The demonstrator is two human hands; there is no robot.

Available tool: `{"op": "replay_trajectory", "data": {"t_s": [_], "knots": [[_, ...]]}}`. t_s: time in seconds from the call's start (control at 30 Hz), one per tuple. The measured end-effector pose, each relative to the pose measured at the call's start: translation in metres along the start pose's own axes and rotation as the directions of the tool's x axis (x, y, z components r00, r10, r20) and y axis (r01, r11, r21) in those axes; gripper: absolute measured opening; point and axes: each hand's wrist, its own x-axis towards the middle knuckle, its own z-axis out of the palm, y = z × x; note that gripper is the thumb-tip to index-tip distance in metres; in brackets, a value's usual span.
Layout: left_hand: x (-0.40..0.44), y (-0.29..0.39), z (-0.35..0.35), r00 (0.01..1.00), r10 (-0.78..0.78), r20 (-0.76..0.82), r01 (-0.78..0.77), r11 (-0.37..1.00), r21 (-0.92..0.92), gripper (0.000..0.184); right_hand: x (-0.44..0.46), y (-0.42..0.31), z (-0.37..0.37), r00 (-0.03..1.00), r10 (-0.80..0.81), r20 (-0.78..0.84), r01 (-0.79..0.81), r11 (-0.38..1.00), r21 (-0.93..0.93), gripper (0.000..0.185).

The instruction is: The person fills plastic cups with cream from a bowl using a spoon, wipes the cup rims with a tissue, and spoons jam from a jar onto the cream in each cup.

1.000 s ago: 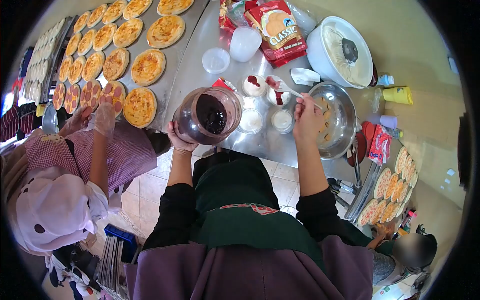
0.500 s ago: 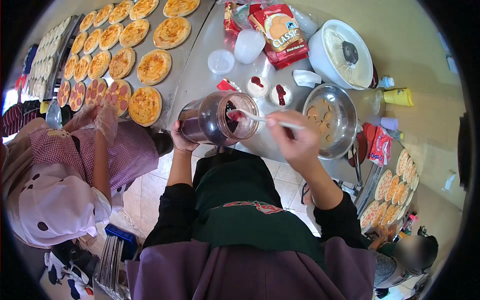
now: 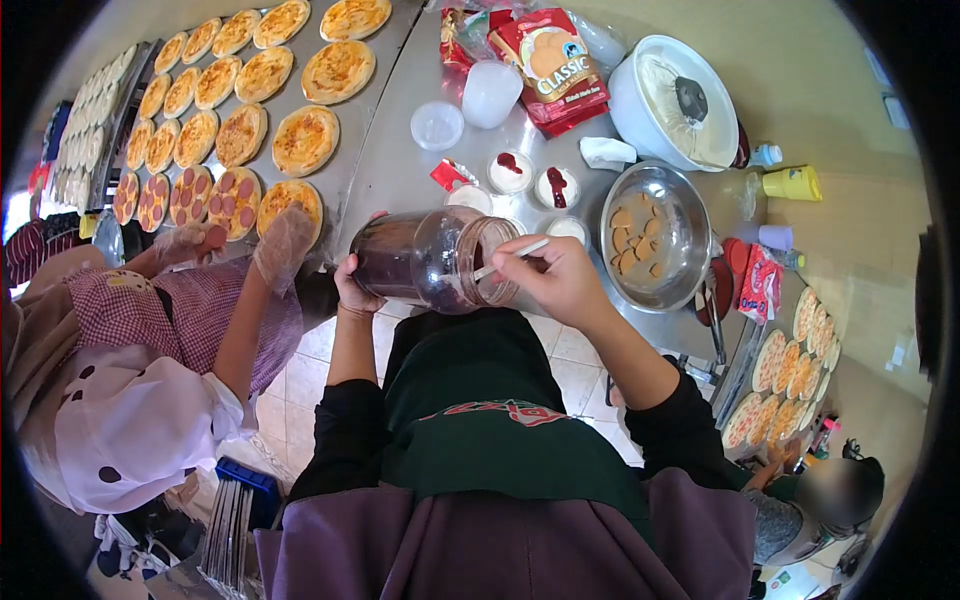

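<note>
My left hand (image 3: 355, 288) is closed round the base of a large clear jar (image 3: 410, 255) of dark red jam, tipped on its side with its mouth to the right. Pinched in my right hand (image 3: 560, 285) is a white spoon (image 3: 530, 247), its bowl inside the jar's mouth and hidden. Just beyond the jar stand small cups of white cream. One cup (image 3: 507, 178) and another cup (image 3: 553, 194) carry streaks of red jam on top. A plain white cup (image 3: 468, 197) and a further one (image 3: 568, 229) are partly behind the jar and my hand.
A steel bowl (image 3: 622, 278) with round biscuits sits at the right, below a white tub (image 3: 640, 120) of cream. A red biscuit packet (image 3: 555, 85) and clear containers (image 3: 437, 126) lie behind. At left, a gloved co-worker's hand (image 3: 280, 250) touches a pizza (image 3: 300, 198).
The spoon, which held red jam outside the jar's mouth, is now inside it. My right hand has moved left and down. The co-worker's hand has reached right to a pizza.
</note>
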Motion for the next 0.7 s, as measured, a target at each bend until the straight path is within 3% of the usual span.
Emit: {"op": "replay_trajectory", "data": {"t_s": [0.03,0.07,0.27,0.37,0.47,0.7], "knots": [[0.001,-0.002,-0.001,1.000,0.001,0.006,-0.001,1.000,-0.017,0.092,-0.001,0.001,-0.002,0.999,0.040,-0.032,-0.035,0.991,0.131,0.020],[0.001,-0.003,-0.002,1.000,0.002,0.012,-0.002,0.999,-0.035,0.092,-0.002,-0.004,-0.007,0.991,0.127,-0.050,-0.119,0.983,0.143,0.021],[-0.001,-0.014,-0.017,0.999,-0.007,0.052,0.016,0.984,-0.177,0.087,-0.006,0.002,-0.017,0.952,0.242,-0.189,-0.152,0.906,0.394,0.019],[0.000,-0.022,-0.030,1.000,0.001,-0.021,-0.004,0.983,-0.183,0.079,-0.005,0.003,-0.021,0.943,0.226,-0.243,-0.108,0.901,0.421,0.018],[0.002,-0.025,-0.027,1.000,0.004,0.003,-0.003,0.976,-0.220,0.073,-0.003,0.000,-0.024,0.930,0.202,-0.308,-0.067,0.915,0.398,0.017],[0.005,-0.032,-0.032,0.999,-0.016,-0.033,0.007,0.965,-0.263,0.074,0.005,-0.001,-0.025,0.918,0.169,-0.359,-0.013,0.918,0.397,0.016]]}}
